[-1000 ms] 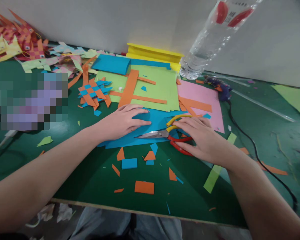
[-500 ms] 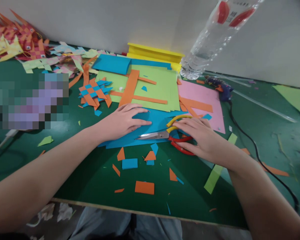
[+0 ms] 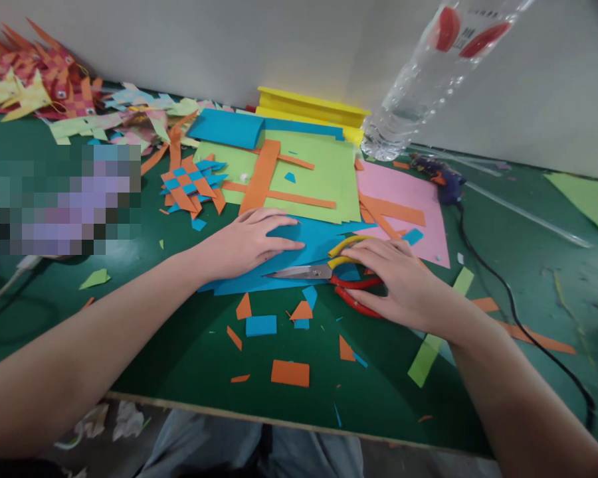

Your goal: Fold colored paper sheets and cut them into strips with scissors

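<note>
surface point(image 3: 189, 358): green, wide, littered with cut paper. lime sheet point(image 3: 323, 176) and pink sheet point(image 3: 403, 192) lie flat toward the wall, with a clear bottle point(image 3: 418, 86) standing behind them.

blue sheet point(image 3: 244, 284): in front of the lime one, flat on the surface, under both hands. judged thin, light and floppy, likely to slide on the surface; best pinned under a flat palm or lifted by an edge.

left hand point(image 3: 244, 242): palm down, fingers straight and close together, pressing the blue sheet.

right hand point(image 3: 398, 279): draped over the scissors' handles; cannot tell whether it grips them or whether any finger is through a loop.

scissors point(image 3: 323, 269): lying on the blue sheet, blades closed and pointing toward the left hand, one yellow loop and one red. judged stiff and pointed; take hold at the loops.

orange scrap point(image 3: 290, 372): loose near the front edge, among other offcuts.
</note>
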The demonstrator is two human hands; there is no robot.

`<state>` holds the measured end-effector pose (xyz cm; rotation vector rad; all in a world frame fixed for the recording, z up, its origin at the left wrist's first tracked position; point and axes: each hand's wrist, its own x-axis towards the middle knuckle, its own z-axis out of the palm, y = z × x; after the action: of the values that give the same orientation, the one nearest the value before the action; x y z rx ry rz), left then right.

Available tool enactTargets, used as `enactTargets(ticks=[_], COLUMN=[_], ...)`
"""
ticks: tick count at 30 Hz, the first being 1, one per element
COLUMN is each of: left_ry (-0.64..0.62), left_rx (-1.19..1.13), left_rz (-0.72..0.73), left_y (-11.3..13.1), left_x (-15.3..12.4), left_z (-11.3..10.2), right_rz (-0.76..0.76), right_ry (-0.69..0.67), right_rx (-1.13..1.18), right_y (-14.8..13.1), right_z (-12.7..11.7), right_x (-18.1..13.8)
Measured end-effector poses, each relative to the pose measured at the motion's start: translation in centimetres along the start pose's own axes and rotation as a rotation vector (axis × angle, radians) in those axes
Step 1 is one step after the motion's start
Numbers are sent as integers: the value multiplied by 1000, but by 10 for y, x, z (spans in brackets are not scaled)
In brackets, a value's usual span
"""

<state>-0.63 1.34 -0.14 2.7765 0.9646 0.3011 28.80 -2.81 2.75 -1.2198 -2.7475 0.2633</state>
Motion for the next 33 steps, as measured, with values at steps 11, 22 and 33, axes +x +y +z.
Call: enactTargets(ticks=[11,22,33], left_ry=[7,6,-9], left_rx=[-20,-26,-16], left_rz=[-9,-11,-18], left_y=[0,-1,1], left_x=[0,1,1], left_z=[0,1,-1], right_rz=[-40,-40,-22], right_ry=[2,-12,-23], right_rx=[-4,-28,20], right_y=[-2,-14,-20], right_z=[-1,1,0], right_x=[0,3,8])
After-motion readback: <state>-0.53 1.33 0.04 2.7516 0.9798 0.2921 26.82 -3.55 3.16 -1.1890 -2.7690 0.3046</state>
